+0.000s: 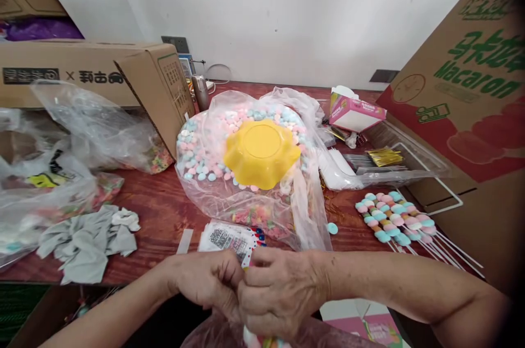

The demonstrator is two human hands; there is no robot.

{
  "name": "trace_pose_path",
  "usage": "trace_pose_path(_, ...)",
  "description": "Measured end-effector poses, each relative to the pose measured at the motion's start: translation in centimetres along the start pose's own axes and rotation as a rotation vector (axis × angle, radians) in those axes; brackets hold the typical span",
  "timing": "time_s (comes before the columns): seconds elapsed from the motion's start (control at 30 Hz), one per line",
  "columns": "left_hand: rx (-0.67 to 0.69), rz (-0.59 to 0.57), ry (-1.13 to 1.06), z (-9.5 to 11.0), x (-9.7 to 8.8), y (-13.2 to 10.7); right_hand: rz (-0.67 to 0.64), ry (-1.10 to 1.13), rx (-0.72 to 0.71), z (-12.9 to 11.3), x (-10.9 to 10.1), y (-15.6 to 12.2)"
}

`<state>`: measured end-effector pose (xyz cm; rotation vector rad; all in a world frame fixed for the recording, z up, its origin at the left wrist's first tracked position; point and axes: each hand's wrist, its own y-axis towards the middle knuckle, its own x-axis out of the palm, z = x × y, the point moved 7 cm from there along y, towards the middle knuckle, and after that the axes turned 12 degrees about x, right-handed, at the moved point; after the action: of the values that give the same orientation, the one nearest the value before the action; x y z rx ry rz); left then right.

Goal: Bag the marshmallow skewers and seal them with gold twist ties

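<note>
My left hand (211,279) and my right hand (283,290) meet in front of the table edge, fingers closed and pressed together. Below my right hand peeks a cluster of pastel marshmallow candies (252,338), white, pink and blue with some yellow-green; its rest is hidden by my fingers. What my left fingers pinch does not show. Just beyond both hands lies a stack of printed plastic sleeves (223,238). A large clear bag (197,189) of pastel candies lies open behind them, with a yellow scalloped bowl (262,154) upside down on top.
Marshmallow skewers (396,219) on white sticks lie at right, near a clear tray (414,164) with gold ties (385,157). A grey cloth (90,238) and candy bags (94,129) are at left. Cardboard boxes (156,85) flank the table. One loose blue candy (332,228) lies nearby.
</note>
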<state>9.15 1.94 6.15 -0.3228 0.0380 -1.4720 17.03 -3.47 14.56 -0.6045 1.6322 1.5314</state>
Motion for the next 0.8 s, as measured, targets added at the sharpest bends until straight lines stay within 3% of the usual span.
trace_pose_path(0.1,0.025,0.170,0.314,3.1,-2.2,-1.5,-0.130,-0.136,0.091,1.8,-0.2,1.1)
trace_pose_path(0.2,0.173,0.543,0.927,7.7,-3.0,-3.3,-0.219,-0.225,0.215,4.4,-0.2,1.9)
trace_pose_path(0.27,0.340,0.845,1.319,10.4,-1.4,-4.6,-0.223,-0.262,0.329,6.6,-0.2,2.3)
trace_pose_path(0.33,0.484,0.999,1.462,11.1,0.7,-4.8,-0.193,-0.272,0.457,8.8,0.0,2.3)
trace_pose_path(0.4,0.523,0.997,1.303,10.0,1.1,-3.8,-0.147,-0.243,0.558,10.2,0.3,2.1)
trace_pose_path(0.5,0.412,0.892,0.777,6.7,-1.0,-1.9,-0.038,-0.127,0.699,10.9,0.5,1.1)
trace_pose_path(0.57,0.364,0.792,0.551,4.8,-2.1,-1.0,0.045,-0.011,0.791,10.6,0.4,0.2)
trace_pose_path(0.67,0.393,0.697,0.549,3.7,-3.3,-0.5,0.124,0.186,0.878,9.3,0.5,-1.0)
trace_pose_path(0.8,0.468,0.825,0.390,3.2,-5.2,-1.0,0.075,0.599,0.955,7.1,2.5,-1.7)
